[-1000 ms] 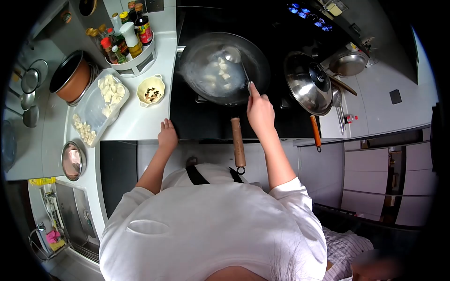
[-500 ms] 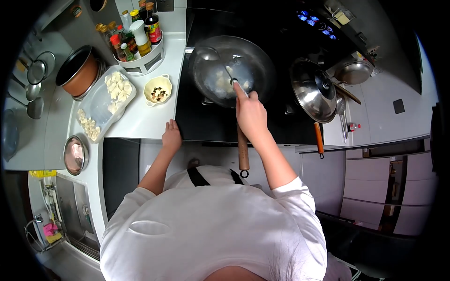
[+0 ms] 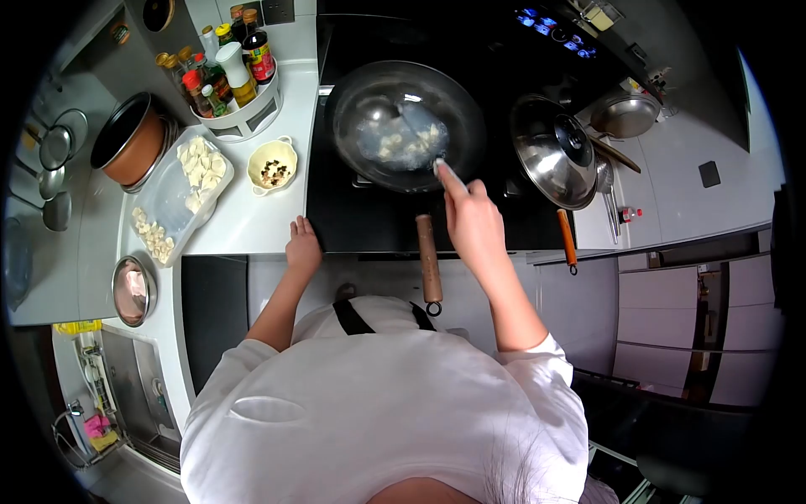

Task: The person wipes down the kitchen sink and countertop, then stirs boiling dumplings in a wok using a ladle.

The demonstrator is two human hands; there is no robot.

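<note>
My right hand [image 3: 477,217] is closed round the handle of a metal ladle [image 3: 379,112], whose bowl is in the wok [image 3: 463,126]. Pale chunks [image 3: 395,144] lie in cloudy liquid inside the wok. The wok's wooden handle [image 3: 429,260] points toward my body, with no hand on it. Flat on the counter edge, left of the black stove, rests my left hand [image 3: 303,244], fingers spread and holding nothing. Near it is a small yellow bowl [image 3: 272,166] with dark and pale bits inside.
A plastic tray [image 3: 172,206] of white pieces, a brown pot [image 3: 130,147], a steel bowl [image 3: 133,291] and a rack of bottles [image 3: 252,118] stand at the left. At the right is a lidded pan [image 3: 554,160] with an orange handle.
My right hand has moved right and back from over the wok's middle, with the ladle still in it. The view has shifted slightly. My left hand stays at the counter edge.
</note>
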